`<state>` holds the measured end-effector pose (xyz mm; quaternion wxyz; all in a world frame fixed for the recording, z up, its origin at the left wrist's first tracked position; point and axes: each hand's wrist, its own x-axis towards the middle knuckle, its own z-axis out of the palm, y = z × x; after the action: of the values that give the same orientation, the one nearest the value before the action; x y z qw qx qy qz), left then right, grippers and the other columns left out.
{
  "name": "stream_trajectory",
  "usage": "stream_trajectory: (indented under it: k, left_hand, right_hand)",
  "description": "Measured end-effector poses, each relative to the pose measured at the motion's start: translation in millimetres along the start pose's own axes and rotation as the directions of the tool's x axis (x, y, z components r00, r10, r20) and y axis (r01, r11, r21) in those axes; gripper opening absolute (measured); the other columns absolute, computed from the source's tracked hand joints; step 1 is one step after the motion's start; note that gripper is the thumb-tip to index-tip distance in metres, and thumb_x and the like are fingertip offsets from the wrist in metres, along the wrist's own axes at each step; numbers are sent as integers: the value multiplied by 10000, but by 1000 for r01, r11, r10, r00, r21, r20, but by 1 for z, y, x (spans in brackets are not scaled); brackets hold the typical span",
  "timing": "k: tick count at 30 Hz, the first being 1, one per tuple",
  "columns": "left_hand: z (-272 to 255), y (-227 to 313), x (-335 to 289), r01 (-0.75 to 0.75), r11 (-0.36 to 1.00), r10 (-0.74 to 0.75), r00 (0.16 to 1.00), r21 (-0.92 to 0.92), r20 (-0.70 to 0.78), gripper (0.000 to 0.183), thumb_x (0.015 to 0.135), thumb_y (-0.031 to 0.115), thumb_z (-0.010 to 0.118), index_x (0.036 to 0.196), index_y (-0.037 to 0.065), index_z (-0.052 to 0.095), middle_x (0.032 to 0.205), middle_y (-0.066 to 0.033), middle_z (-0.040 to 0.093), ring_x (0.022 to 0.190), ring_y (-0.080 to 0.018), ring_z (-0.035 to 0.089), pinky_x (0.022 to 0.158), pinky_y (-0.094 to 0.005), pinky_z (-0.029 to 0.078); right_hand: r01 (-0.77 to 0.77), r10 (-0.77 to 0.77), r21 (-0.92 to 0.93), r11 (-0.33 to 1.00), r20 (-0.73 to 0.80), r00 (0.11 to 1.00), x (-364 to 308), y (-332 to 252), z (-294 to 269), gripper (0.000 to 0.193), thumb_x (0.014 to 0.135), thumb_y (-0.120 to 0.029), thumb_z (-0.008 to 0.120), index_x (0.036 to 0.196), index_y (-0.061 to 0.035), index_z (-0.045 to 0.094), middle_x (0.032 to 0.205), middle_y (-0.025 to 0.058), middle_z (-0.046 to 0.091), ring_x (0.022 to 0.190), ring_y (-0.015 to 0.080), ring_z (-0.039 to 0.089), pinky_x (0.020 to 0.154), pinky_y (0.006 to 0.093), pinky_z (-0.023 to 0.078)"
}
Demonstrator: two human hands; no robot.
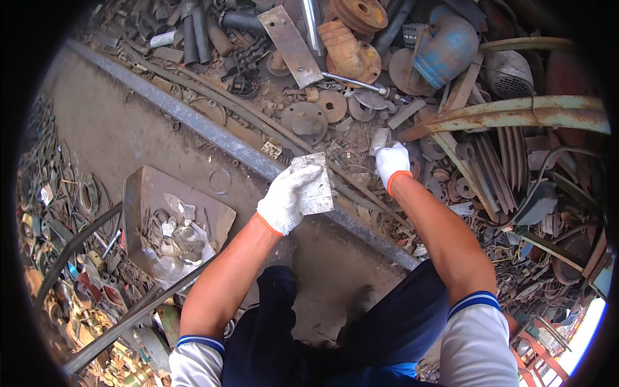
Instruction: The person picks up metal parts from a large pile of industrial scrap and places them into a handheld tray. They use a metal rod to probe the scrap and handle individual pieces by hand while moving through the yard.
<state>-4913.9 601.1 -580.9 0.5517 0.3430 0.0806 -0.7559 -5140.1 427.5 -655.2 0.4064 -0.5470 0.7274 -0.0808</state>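
Observation:
My left hand, in a white knit glove with an orange cuff, grips a flat rectangular metal plate. The plate is pale grey and blotchy, held over the long steel bar. Farther right and away from me, my right hand, gloved the same way, is closed around a small grey flat metal piece. Its fingers partly cover that piece. Just beyond lie round metal discs, among them a flange and a rusty washer-like disc.
Scrap metal heaps fill the far side, with a blue pipe elbow, a rusty flanged elbow and a long plate with holes. A rusty curved beam juts in from the right. At left sits a metal tray holding scraps.

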Motion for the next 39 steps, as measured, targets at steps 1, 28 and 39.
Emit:
stream_trajectory:
  k: [1,28,39]
  left_hand:
    - [-3,-2,0,-6,1000,6,1000,2,-26,286,988,175,711,1251,101,627,1011,-56,714,946,-273,747,850,-480,643]
    - [-30,37,-17,-172,985,169,983,-31,-72,456,1050,212,619,1481,90,533,1154,-51,668,990,-245,720,899,-582,630]
    - [-23,44,-12,-162,981,138,969,-107,-203,263,1044,257,631,1275,147,695,886,24,695,762,-156,685,682,-338,592]
  right_hand:
    - [-84,76,116,990,72,995,-12,2,-7,268,956,-186,712,1137,-6,630,793,87,646,605,206,612,506,359,504]
    - [688,-552,-591,421,435,712,-49,-123,26,455,972,-221,584,1417,-130,611,1317,175,659,1106,363,673,942,473,548]
    - [744,-709,-436,506,282,647,-27,-130,48,484,986,-293,645,1411,-68,592,1297,200,672,1213,402,628,1059,491,488]
